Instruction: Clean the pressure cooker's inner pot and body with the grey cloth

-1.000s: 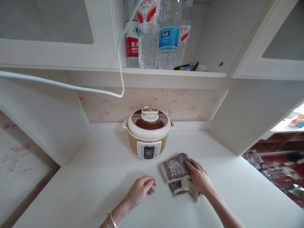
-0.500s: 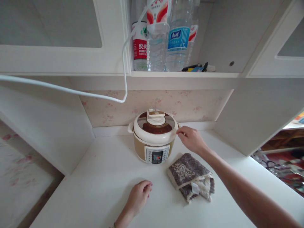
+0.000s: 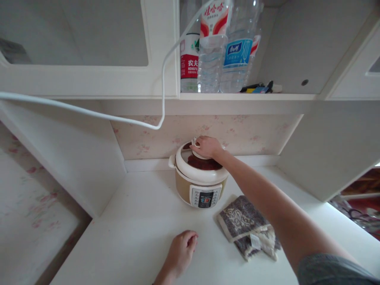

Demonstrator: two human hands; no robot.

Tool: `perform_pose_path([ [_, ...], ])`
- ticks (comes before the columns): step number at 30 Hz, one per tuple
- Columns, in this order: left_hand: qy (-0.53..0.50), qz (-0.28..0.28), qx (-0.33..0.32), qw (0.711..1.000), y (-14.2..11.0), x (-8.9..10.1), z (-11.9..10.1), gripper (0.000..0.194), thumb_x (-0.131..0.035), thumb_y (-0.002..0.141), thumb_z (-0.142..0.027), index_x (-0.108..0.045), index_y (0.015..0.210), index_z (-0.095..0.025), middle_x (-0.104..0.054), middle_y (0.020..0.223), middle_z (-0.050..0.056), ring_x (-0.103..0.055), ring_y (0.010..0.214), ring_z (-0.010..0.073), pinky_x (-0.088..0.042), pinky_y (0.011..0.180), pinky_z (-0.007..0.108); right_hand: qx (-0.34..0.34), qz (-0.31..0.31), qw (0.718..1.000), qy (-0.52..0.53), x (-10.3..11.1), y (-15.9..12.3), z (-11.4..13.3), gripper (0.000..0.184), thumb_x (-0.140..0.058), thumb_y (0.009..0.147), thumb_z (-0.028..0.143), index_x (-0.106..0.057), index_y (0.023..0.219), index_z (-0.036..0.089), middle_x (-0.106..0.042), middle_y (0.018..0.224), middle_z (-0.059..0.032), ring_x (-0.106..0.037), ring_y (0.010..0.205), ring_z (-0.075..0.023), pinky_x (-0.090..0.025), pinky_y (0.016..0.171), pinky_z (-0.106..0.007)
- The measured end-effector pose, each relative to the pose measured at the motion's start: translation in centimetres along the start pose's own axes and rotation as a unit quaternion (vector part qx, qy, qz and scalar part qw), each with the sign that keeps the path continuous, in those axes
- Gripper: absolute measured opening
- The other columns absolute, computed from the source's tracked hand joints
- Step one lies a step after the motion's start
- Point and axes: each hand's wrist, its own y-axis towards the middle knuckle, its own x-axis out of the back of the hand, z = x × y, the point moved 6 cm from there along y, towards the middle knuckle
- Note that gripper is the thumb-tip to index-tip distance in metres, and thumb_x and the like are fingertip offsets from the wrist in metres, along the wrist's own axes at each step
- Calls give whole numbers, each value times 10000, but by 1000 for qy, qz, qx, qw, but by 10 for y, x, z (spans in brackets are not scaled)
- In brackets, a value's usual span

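A cream and gold electric pressure cooker (image 3: 184, 186) stands against the back of the white counter, its lid (image 3: 190, 170) on. My right hand (image 3: 206, 146) is closed round the lid's top handle, which it mostly covers. Low in the view, my left hand (image 3: 183, 248) hovers over or rests on the counter in a loose fist, with nothing seen in it. To the cooker's right front lies a folded brown and cream towel (image 3: 240, 217), partly behind my right forearm.
Above hangs a white cabinet; its open shelf holds several plastic water bottles (image 3: 212, 59) and small items (image 3: 259, 89). A white cable (image 3: 118, 118) dangles across the upper left. White side panels (image 3: 320, 158) flank the counter (image 3: 142, 221).
My right hand has moved from the lid's right edge up and left onto its top handle. The left hand keeps its loose fist. The camera view has shifted slightly.
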Motion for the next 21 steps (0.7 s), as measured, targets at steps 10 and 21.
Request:
perform_pose_path([
  [10, 8, -22, 0, 1000, 6, 6, -11, 391, -353, 897, -418, -676, 884, -198, -663, 804, 63, -581, 678, 176, -421, 619, 255, 76, -20, 997, -7, 2, 2, -3, 392, -406, 885, 429, -669, 924, 141, -675, 1008, -118, -598, 948, -237, -398, 784, -296],
  [21, 29, -45, 5, 999, 13, 11, -10, 390, -351, 901, -409, -657, 779, -199, -616, 677, 46, -551, 621, 170, -386, 585, 256, 109, -30, 994, -6, 10, 11, -9, 393, -408, 873, 437, -675, 920, 152, -677, 983, -98, -592, 923, -223, -392, 779, -302],
])
